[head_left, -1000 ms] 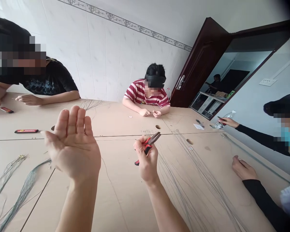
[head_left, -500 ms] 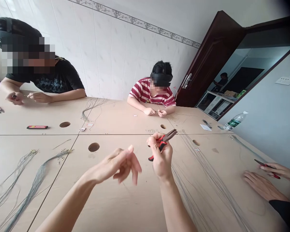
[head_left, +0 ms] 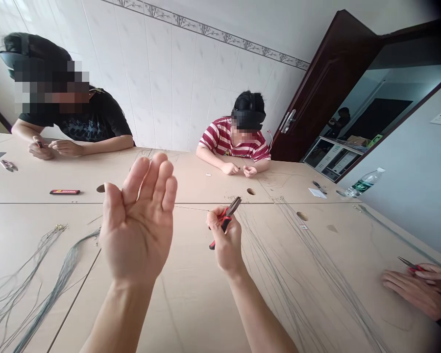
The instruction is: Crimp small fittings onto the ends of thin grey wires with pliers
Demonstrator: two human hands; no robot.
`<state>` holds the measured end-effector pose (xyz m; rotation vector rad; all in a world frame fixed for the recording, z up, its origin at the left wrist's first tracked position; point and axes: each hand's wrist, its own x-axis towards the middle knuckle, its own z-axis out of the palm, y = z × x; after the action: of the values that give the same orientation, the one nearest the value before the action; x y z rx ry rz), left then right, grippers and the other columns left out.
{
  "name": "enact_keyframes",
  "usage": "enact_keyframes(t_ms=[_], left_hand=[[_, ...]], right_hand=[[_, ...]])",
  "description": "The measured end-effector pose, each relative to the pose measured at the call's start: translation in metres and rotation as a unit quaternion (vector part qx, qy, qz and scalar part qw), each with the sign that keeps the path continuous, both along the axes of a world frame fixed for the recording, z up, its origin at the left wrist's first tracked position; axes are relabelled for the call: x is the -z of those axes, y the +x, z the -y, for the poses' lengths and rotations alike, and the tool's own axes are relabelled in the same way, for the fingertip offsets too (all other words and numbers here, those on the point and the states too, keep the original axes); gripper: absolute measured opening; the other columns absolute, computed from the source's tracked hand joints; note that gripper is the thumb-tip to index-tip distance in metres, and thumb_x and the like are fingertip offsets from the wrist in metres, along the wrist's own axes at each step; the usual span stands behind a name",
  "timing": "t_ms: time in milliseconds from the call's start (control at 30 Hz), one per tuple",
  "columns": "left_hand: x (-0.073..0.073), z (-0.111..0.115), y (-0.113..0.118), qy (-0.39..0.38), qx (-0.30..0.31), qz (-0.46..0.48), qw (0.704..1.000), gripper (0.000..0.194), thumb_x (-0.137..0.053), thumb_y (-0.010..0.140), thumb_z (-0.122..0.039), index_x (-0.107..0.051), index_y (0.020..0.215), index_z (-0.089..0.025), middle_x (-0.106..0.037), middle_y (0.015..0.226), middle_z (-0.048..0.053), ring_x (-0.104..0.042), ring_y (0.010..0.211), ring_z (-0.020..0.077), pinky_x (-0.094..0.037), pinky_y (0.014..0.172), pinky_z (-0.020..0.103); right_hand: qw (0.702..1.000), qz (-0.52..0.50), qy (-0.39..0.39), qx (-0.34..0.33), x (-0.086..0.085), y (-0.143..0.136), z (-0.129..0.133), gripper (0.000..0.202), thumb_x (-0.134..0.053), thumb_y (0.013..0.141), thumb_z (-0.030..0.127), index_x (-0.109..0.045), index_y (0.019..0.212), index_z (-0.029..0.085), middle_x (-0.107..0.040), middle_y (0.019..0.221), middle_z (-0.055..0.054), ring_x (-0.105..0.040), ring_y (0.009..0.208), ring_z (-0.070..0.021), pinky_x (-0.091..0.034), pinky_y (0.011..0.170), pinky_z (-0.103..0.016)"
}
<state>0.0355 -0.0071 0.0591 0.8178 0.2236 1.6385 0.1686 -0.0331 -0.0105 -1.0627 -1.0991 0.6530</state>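
Observation:
My left hand (head_left: 139, 220) is raised above the table with its palm toward me, fingers straight and holding nothing. In my right hand (head_left: 226, 242) is a pair of pliers (head_left: 228, 218) with red and black handles, its jaws pointing up and away from me. Just right of that hand, long thin grey wires (head_left: 279, 274) lie along the table. To the left lie two more wire bundles, one thick (head_left: 64, 272) and one looser (head_left: 33, 264), with small gold-coloured ends. Part of the thick bundle's far end is hidden behind my left hand.
Two people (head_left: 73, 108) (head_left: 235, 137) sit across the table (head_left: 191, 304). At the right edge, another person's hands (head_left: 419, 289) hold pliers. A water bottle (head_left: 365, 184), a red-and-black box cutter (head_left: 65, 192) and a pen (head_left: 319, 186) lie or stand farther back. Round holes pierce the tabletop.
My left hand has turned palm toward me, risen and straightened its fingers. My right hand has moved a little left with the pliers. The hands at the right edge have come together.

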Motion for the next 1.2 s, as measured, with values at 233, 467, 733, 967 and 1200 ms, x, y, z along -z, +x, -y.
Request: enact_keyframes(t_ms=[233, 467, 733, 967, 1200], left_hand=[[0.038, -0.027, 0.032, -0.017, -0.032, -0.220, 0.975, 0.049, -0.038, 0.098, -0.051, -0.072, 0.102, -0.016, -0.067, 0.125, 0.012, -0.059, 0.119, 0.0240, -0.045, 0.101, 0.037], [0.042, -0.015, 0.023, 0.017, -0.040, -0.498, 0.866, 0.033, -0.043, 0.096, -0.042, -0.064, 0.085, -0.019, -0.054, 0.065, -0.002, -0.044, 0.060, 0.0128, -0.038, 0.060, 0.026], [0.040, -0.015, 0.018, -0.030, -0.011, -0.478, 0.878, 0.016, -0.050, 0.081, -0.021, -0.055, 0.066, -0.019, -0.040, 0.057, -0.005, -0.031, 0.053, 0.0101, -0.026, 0.048, 0.023], [0.040, -0.015, 0.019, -0.033, -0.017, -0.479, 0.877, 0.016, -0.056, 0.079, -0.028, -0.062, 0.069, -0.017, -0.058, 0.067, 0.001, -0.041, 0.055, 0.0111, -0.028, 0.048, 0.023], [0.040, -0.015, 0.018, -0.047, -0.021, -0.474, 0.879, 0.016, -0.058, 0.078, -0.027, -0.060, 0.065, -0.016, -0.053, 0.060, -0.002, -0.031, 0.049, 0.0079, -0.024, 0.045, 0.021]], right_hand=[[1.000, 0.017, -0.008, -0.010, 0.002, -0.005, 0.001, 0.023, -0.057, 0.091, 0.037, -0.048, 0.077, 0.020, -0.038, 0.063, 0.005, -0.032, 0.054, -0.0094, -0.032, 0.047, -0.022], [0.998, 0.059, 0.027, 0.026, 0.003, 0.000, -0.003, 0.024, -0.055, 0.093, 0.036, -0.049, 0.077, 0.020, -0.041, 0.063, 0.005, -0.033, 0.053, -0.0092, -0.032, 0.050, -0.024], [0.996, 0.080, 0.023, 0.020, 0.006, 0.000, -0.003, 0.024, -0.055, 0.094, 0.034, -0.046, 0.076, 0.020, -0.035, 0.062, 0.006, -0.030, 0.055, -0.0091, -0.029, 0.052, -0.023], [0.995, 0.095, 0.024, 0.031, 0.006, 0.000, -0.003, 0.024, -0.055, 0.093, 0.033, -0.045, 0.075, 0.021, -0.035, 0.062, 0.006, -0.032, 0.055, -0.0098, -0.031, 0.052, -0.023], [0.993, 0.109, 0.018, 0.043, 0.005, -0.001, -0.004, 0.026, -0.055, 0.093, 0.035, -0.044, 0.074, 0.021, -0.036, 0.061, 0.006, -0.033, 0.054, -0.0099, -0.032, 0.052, -0.023]])
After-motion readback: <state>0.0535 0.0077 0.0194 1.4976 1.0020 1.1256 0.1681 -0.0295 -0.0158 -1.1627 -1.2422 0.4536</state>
